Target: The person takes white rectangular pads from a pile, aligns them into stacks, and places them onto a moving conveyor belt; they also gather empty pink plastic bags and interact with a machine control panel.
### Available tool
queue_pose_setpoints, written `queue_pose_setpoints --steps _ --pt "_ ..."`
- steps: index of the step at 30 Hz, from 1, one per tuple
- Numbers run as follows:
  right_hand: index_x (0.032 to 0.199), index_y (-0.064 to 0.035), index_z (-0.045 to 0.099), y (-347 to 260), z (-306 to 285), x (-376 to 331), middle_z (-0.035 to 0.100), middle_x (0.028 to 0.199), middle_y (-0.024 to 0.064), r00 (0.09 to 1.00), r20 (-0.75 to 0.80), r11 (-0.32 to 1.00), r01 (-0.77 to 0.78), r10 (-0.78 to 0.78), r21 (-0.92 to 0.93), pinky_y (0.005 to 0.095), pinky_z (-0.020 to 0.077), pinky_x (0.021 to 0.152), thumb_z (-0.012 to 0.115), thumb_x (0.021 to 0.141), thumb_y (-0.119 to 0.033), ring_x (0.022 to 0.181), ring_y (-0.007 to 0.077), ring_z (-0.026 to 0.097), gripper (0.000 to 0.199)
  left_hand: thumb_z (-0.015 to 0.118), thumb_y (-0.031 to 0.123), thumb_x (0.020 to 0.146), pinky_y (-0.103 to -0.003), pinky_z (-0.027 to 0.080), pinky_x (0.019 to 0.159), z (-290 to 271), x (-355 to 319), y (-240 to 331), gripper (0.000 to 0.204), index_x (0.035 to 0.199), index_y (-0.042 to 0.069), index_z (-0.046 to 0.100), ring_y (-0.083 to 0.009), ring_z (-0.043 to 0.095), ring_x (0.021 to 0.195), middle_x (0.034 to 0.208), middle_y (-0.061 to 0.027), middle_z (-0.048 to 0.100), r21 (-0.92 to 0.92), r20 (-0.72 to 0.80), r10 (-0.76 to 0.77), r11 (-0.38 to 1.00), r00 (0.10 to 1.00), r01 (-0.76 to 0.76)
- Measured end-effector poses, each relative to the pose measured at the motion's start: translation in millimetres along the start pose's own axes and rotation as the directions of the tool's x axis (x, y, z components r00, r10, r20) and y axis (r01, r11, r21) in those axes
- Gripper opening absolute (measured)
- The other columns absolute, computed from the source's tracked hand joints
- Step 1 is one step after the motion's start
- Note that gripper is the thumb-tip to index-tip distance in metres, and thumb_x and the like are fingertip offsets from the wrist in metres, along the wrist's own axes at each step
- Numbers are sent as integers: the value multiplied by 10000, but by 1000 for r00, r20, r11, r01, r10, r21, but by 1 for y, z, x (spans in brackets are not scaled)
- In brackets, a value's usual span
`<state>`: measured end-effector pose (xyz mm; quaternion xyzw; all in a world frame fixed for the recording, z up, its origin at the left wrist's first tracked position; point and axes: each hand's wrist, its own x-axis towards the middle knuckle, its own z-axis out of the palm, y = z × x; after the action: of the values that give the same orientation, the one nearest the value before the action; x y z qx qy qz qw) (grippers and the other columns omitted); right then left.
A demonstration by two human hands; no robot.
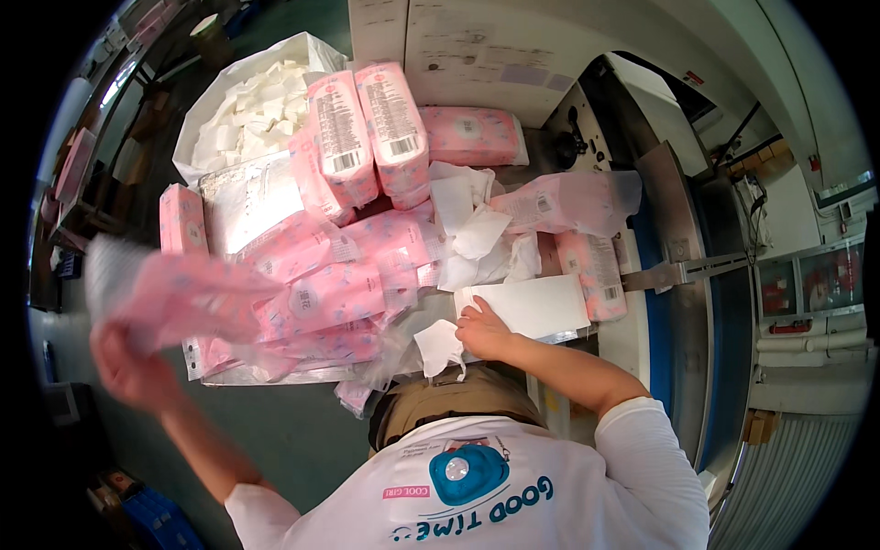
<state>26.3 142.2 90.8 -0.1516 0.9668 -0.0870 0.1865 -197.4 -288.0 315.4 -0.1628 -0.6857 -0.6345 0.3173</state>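
My left hand (137,367), smeared by motion, is raised at the left with its fingers closed on a pink plastic bag (197,293) with a clear end. The bag trails to the right over a pile of similar flattened pink bags (325,295). In front of my body, my right hand (484,332) has its fingers bent over the left end of a flat white stack (532,305), perhaps of folded sheets. A torn white piece (439,348) lies beside that hand, near my waist. Crumpled white sheets (481,234) lie just beyond the stack.
Filled pink packs (392,124) stand at the back of the table, and another pack (591,275) sits at the right. A large white sack (247,110) of white scraps is at the back left. Machinery with a metal arm (678,273) borders the right side.
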Motion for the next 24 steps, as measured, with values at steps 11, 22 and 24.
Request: queue_pose_setpoints --steps 11,22,24 --pt "867 -49 665 75 -70 60 650 728 107 592 -157 295 -143 790 945 316 464 614 504 846 -236 646 191 607 248 572 322 846 -361 445 873 223 -290 -54 464 1166 -1 483 -299 568 1005 1110 -211 565 377 895 -322 916 -309 138" --pt "1282 -30 386 93 19 -110 382 1326 210 343 -315 454 -789 885 414 504 286 993 618 772 -364 1233 389 318 653 598 325 851 -330 365 969 258 -375 -63 716 1351 -39 237 -244 467 1151 1286 -194 439 336 914 -405 736 -15 588" --pt "1290 -18 365 87 32 -113 356 1341 209 333 -350 463 -787 875 407 530 255 1005 603 782 -397 1242 390 309 677 596 338 845 -348 362 969 262 -380 -66 717 1340 -46 248 -273 471 1137 1273 -212 440 343 910 -412 815 51 467"
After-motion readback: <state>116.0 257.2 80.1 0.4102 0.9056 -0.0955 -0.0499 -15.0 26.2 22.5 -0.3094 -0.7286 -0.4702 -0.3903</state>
